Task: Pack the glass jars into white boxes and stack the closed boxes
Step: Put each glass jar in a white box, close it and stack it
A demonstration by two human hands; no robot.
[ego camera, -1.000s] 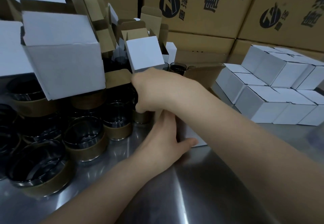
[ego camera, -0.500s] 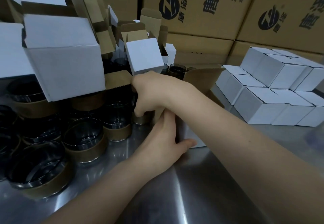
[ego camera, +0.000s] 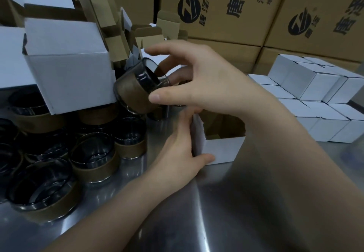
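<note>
— What changed?
— We've lifted a glass jar (ego camera: 134,94). Our right hand (ego camera: 206,80) pinches it, tilted, near the open white box (ego camera: 222,149) our left hand (ego camera: 177,153) grips.
— Then we likely drop it in.

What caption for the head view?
Right hand holds a tilted glass jar; left hand grips the open white box.

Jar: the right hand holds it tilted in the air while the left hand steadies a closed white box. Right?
Not quite: the head view shows the white box open at the top. The right hand holds the jar tilted in the air; the left hand steadies the box.
</note>
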